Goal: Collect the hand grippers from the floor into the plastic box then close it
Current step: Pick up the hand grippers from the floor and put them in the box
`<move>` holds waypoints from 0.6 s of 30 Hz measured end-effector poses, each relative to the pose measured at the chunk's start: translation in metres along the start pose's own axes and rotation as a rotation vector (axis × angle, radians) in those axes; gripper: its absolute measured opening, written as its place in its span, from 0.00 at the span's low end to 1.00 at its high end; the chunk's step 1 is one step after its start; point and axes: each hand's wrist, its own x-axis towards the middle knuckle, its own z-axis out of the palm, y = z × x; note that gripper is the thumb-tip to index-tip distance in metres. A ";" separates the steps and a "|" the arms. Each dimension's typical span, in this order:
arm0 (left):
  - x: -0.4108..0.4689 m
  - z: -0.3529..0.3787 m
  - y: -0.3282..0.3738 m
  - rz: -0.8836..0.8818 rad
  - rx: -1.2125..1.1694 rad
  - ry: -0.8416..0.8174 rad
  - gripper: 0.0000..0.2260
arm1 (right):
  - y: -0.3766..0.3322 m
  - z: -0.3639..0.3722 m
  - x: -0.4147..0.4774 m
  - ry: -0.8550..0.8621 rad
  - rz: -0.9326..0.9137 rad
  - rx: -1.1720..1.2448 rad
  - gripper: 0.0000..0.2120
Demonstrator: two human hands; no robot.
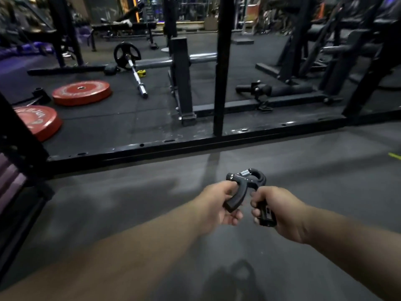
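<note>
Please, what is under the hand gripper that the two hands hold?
Bare grey floor shows under the hand gripper. The left hand and right hand cover parts of its handles, and the floor right beneath them is hidden.

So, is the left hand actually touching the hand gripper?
Touching. Head view: the left hand curls round one handle of the hand gripper; the right hand grips the other.

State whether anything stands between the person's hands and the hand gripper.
Nothing does. The left hand grips one handle of the hand gripper and the right hand grips the other. No box is in view, so the route to it cannot be judged.
</note>
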 end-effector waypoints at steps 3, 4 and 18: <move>-0.005 0.044 0.014 0.028 0.056 -0.128 0.13 | -0.012 -0.044 -0.024 -0.079 -0.014 0.007 0.05; -0.008 0.061 0.019 0.053 0.097 -0.155 0.12 | -0.014 -0.059 -0.032 -0.097 -0.024 -0.028 0.06; -0.013 0.340 0.019 0.248 0.517 -0.291 0.06 | -0.015 -0.305 -0.132 -0.102 -0.049 0.002 0.14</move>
